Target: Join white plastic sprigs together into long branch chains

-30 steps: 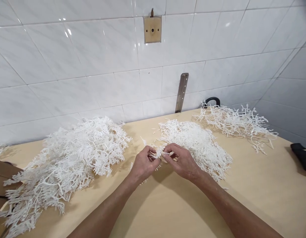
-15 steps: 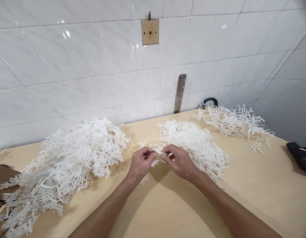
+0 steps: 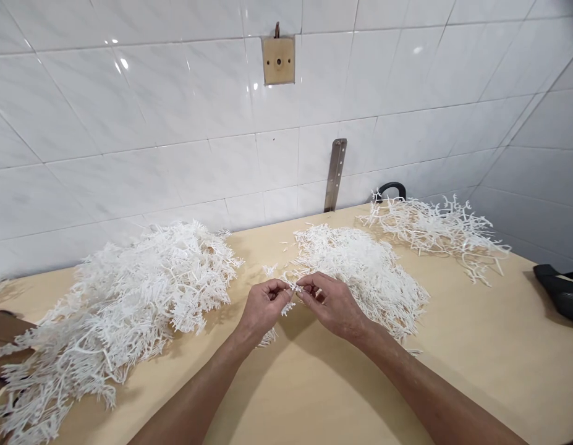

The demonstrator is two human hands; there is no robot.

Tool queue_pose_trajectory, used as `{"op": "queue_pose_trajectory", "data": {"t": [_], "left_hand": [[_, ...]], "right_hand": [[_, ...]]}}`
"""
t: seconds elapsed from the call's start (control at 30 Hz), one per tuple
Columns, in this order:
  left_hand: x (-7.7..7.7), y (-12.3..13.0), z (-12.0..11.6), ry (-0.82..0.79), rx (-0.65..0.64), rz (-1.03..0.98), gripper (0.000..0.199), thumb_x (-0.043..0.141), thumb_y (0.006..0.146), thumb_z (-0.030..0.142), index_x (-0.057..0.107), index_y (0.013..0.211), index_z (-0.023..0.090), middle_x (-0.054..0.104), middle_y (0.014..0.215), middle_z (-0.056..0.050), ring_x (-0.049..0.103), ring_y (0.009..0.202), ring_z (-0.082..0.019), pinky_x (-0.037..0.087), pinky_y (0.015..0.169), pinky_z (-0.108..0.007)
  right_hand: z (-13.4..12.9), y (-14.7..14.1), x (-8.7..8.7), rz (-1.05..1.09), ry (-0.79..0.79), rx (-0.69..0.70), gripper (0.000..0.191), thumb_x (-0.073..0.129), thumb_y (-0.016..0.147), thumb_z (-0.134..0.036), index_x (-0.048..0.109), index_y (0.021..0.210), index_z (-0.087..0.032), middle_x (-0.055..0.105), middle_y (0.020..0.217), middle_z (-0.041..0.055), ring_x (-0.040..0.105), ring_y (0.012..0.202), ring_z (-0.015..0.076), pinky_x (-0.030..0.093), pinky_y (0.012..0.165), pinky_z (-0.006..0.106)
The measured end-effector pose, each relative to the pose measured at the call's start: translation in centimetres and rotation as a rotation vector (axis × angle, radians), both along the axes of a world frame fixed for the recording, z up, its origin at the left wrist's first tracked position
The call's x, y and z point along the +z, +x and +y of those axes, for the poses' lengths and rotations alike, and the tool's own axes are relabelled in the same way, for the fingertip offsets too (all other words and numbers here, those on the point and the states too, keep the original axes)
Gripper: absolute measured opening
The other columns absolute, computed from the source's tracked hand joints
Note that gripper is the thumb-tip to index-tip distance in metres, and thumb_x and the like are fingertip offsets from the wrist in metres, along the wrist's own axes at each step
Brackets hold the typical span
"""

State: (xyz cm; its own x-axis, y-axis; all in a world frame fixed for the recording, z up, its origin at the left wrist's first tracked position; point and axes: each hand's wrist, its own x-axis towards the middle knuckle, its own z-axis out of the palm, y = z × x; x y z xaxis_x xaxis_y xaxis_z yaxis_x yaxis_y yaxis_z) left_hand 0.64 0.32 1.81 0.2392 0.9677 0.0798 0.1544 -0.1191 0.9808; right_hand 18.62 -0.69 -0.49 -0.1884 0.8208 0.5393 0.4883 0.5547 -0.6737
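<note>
Between my two hands is a small white branched plastic sprig [image 3: 292, 285]. My left hand [image 3: 266, 304] pinches it with thumb and fingertips. My right hand [image 3: 331, 304] is closed on its other side, fingertips pressed together at the sprig. Just behind the right hand lies a heap of short white plastic pieces [image 3: 360, 259]. To the left spreads a larger pile of bushy white branched sprigs [image 3: 142, 290]. A few loose white bits lie on the table beside and beneath my left hand, partly hidden by it.
The pale wooden table [image 3: 481, 346] meets a white tiled wall. At the back right lies a tangle of bare white stems [image 3: 434, 225] near a black curved handle [image 3: 392, 188]. A metal strip [image 3: 335, 176] leans on the wall. A black object [image 3: 557, 293] sits at the right edge, a brown box [image 3: 5, 346] at left.
My right fingertips have shifted slightly left, closer to my left fingertips at the sprig. The sprig's fine tips fan out less between the fingers. The piles look the same.
</note>
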Motion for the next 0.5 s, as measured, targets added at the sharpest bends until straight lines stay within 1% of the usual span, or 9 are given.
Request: {"op": "queue_pose_trajectory", "data": {"t": [0.13,0.2,0.27,0.37,0.5], "left_hand": [[0.24,0.01,-0.1,-0.04,0.002,-0.002,0.02,0.068,0.073,0.035,0.066,0.072,0.016,0.047,0.057,0.004,0.038,0.053,-0.008,0.029,0.051,-0.021],[0.33,0.01,-0.06,-0.053,0.02,-0.015,0.022,0.07,0.071,0.037,0.064,0.07,0.016,0.047,0.058,0.004,0.037,0.053,-0.008,0.028,0.05,-0.021],[0.38,-0.03,0.02,-0.066,0.045,-0.036,0.025,0.072,0.07,0.039,0.064,0.07,0.015,0.049,0.059,0.003,0.039,0.054,-0.008,0.029,0.05,-0.021],[0.46,-0.1,0.08,-0.104,0.065,-0.076,0.028,0.072,0.071,0.042,0.064,0.07,0.015,0.048,0.059,0.003,0.039,0.054,-0.008,0.031,0.05,-0.021],[0.63,-0.13,-0.01,-0.244,0.076,-0.16,0.032,0.075,0.069,0.045,0.063,0.068,0.015,0.042,0.057,0.005,0.033,0.049,-0.006,0.027,0.045,-0.02]], "right_hand": [[0.05,0.23,0.11,-0.01,0.011,-0.071,0.015,0.055,0.094,-0.032,0.065,0.088,-0.023,0.065,0.076,0.0034,0.06,0.068,0.0171,0.052,0.059,0.029],[-0.02,0.23,0.22,-0.008,0.008,-0.063,0.015,0.055,0.093,-0.031,0.064,0.085,-0.023,0.065,0.075,0.0027,0.059,0.067,0.0164,0.051,0.059,0.029],[-0.15,0.13,0.31,-0.01,-0.001,-0.023,0.014,0.055,0.093,-0.03,0.063,0.084,-0.022,0.064,0.074,0.0022,0.059,0.066,0.0157,0.051,0.059,0.028],[-0.37,-0.04,0.41,0.006,-0.029,0.018,0.011,0.056,0.092,-0.031,0.063,0.094,-0.022,0.065,0.079,0.0032,0.061,0.069,0.0162,0.052,0.059,0.028],[-0.36,-0.03,0.36,0.004,-0.049,0.04,0.025,0.057,0.091,-0.029,0.061,0.115,-0.022,0.065,0.093,0.0067,0.062,0.077,0.0177,0.052,0.06,0.028]]}}
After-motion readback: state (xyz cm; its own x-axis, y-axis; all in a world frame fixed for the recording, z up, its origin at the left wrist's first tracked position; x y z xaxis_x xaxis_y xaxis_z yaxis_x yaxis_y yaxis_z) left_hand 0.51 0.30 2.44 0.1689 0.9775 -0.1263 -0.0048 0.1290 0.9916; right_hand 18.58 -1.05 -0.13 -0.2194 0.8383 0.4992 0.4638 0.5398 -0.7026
